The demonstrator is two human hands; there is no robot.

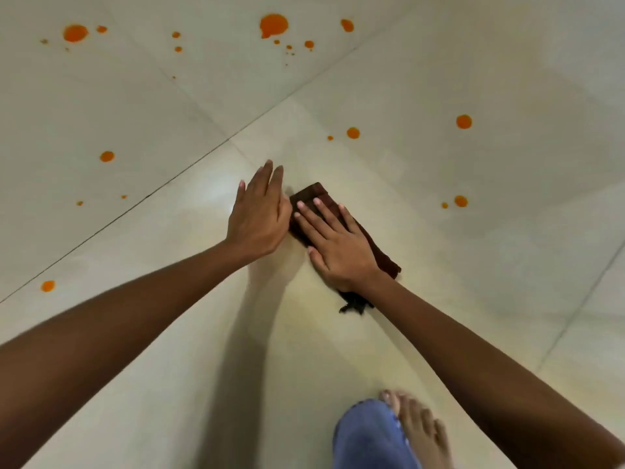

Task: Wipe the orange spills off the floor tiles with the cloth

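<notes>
The right hand is pressing flat on a folded dark brown cloth, fingers spread and palm down, pinning it to the pale floor tiles near the middle of the view. The left hand is hovering just beside the cloth's left edge, fingers straight and held together, gripping nothing; whether it is touching the cloth cannot be told. A frayed corner of the cloth is sticking out below the right wrist. Orange spills are lying scattered across the tiles above and to both sides, well apart from the cloth. A bare foot and a blue denim knee are showing at the bottom edge
</notes>
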